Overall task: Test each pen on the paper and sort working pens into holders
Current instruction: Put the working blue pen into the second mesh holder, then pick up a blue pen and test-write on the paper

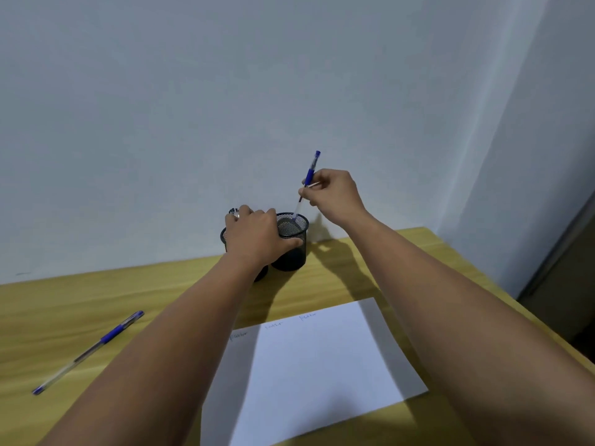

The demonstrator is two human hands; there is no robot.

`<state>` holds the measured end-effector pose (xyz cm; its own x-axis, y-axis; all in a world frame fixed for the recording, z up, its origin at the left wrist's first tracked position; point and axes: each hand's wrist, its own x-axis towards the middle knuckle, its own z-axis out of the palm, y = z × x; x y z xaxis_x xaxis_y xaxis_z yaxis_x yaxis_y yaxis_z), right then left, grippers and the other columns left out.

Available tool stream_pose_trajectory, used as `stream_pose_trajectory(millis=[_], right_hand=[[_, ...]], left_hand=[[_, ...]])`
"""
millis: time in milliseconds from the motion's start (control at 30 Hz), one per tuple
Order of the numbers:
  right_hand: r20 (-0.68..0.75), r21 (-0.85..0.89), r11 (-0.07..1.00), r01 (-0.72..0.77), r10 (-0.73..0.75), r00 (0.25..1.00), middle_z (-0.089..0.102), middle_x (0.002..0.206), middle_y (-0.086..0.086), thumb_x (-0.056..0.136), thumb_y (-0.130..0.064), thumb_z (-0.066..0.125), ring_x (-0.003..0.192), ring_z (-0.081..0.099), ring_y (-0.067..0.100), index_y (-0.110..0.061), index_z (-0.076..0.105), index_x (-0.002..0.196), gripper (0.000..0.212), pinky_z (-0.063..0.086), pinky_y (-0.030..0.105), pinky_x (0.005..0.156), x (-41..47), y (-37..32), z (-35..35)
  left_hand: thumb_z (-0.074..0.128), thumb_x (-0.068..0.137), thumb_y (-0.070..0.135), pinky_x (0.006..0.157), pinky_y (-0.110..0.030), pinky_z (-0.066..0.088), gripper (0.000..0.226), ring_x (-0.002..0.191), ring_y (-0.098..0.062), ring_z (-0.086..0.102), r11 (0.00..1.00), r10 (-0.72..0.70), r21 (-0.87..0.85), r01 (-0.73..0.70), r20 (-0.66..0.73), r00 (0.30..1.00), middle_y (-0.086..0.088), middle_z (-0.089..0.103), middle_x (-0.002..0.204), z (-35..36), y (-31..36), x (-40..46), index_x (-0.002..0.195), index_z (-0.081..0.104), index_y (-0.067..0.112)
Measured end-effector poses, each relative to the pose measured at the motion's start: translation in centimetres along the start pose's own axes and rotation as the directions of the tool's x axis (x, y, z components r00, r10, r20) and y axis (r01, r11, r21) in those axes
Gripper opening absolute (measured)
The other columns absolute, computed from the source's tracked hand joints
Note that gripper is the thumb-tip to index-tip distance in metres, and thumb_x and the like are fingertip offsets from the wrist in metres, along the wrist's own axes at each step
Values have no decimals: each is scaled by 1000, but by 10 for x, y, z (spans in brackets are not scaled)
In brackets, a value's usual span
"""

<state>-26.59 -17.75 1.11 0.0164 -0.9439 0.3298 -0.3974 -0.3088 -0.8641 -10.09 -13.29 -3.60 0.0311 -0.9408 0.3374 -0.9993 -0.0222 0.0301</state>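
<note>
1. Head view, looking forward and down over a wooden desk (338, 272) set against a pale wall (193, 107).
2. Right hand (335, 194) raised above the desk, fingertips pinching a blue pen (306, 185) partway down its barrel; fingers curled, nothing else held.
3. That pen tilted, capped end up and to the right, lower end dipping inside the rim of the right-hand mesh holder (291, 249).
4. Left hand (257, 236) lower down, thumb curled round the near side of the same mesh holder, fingers spread over the gap between the two cups.
5. Second mesh holder (224, 238) just left of the first, mostly hidden behind the left hand; touching or merely beside its neighbour, cannot tell.
6. Something small and shiny (234, 213) poking up behind the left fingers, too hidden to name.
7. White sheet of paper (322, 365) lying flat on the desk nearer the camera, between the two forearms, partly covered by the left one.
8. Three faint scribbles (273, 325) in a row along the paper's far edge.
9. Another blue pen (88, 352) lying on the desk well to the left, slanted, apart from both hands and from the paper.
10. Dark opening (560, 268) at the far right, beside the desk's edge.
</note>
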Motion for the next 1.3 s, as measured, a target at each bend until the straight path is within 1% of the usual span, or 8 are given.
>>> stream_pose_trajectory(millis=[200, 467, 600, 700, 800, 900, 1067, 1300], right_hand=[[18, -93, 995, -24, 26, 999, 71, 70, -9, 84, -14, 82, 84, 74, 17, -12, 79, 97, 13, 59, 34, 88, -4, 18, 17], [-5, -179, 979, -98, 99, 995, 63, 69, -11, 85, -15, 80, 81, 65, 19, -20, 73, 85, 9, 47, 27, 75, -14, 34, 20], [-43, -174, 977, -127, 121, 992, 74, 116, 2, 87, -23, 79, 114, 69, 22, -11, 62, 144, 61, 53, 36, 102, -21, 21, 6], [-102, -217, 971, -96, 75, 992, 64, 137, 7, 90, -26, 76, 125, 62, 25, -15, 55, 151, 65, 50, 36, 103, -30, 3, -7], [-115, -189, 982, -28, 7, 993, 65, 128, 4, 91, -25, 74, 115, 64, 22, -19, 63, 140, 50, 50, 34, 97, -50, -21, -8], [-38, -152, 988, 37, -44, 998, 73, 109, 0, 92, -24, 74, 102, 68, 18, -20, 75, 119, 28, 54, 33, 93, -79, -44, 8], [265, -231, 962, 147, -83, 961, 75, 96, -8, 90, -21, 74, 94, 68, 12, -22, 79, 101, 12, 52, 28, 86, -128, -65, 66], [565, -321, 891, 321, -92, 820, 74, 126, -3, 95, -23, 70, 119, 67, 17, -21, 76, 124, 29, 54, 37, 103, -165, -71, 155]], left_hand=[[49, 68, 90, 93, -48, 33, 70, 108, -28, 51, 1000, -13, -2, 13, 6, 1000, 4, 61, 80, 7, 6, 9, 90, 63, 25], [58, 61, 90, 89, -47, 33, 69, 109, -27, 50, 993, -65, -95, 69, 44, 997, 5, 62, 78, 8, 9, 8, 84, 65, 26], [58, 62, 89, 85, -46, 32, 72, 110, -30, 51, 997, -51, -61, 52, 17, 999, 4, 55, 79, -2, 10, -1, 86, 52, 21], [49, 64, 93, 86, -46, 35, 78, 114, -30, 52, 998, -23, -57, 21, -36, 999, 1, 64, 99, -17, 3, -17, 98, 51, 23], [42, 73, 91, 86, -46, 37, 78, 116, -30, 52, 994, -38, -101, 30, -77, 996, 1, 67, 109, -38, -14, -41, 106, 58, 23], [45, 83, 80, 85, -44, 41, 65, 112, -30, 56, 986, -86, -152, 70, -101, 991, 1, 69, 108, -58, -43, -70, 109, 66, 25], [58, 91, 58, 94, -42, 50, 48, 116, -23, 60, 954, -210, -219, 206, 4, 978, 7, 68, 123, -72, -118, -122, 126, 67, 27], [64, 83, 54, 83, -35, 55, 43, 103, -18, 66, 909, -368, -113, 400, 229, 901, 7, 71, 114, -55, -209, -187, 117, 70, 30]])
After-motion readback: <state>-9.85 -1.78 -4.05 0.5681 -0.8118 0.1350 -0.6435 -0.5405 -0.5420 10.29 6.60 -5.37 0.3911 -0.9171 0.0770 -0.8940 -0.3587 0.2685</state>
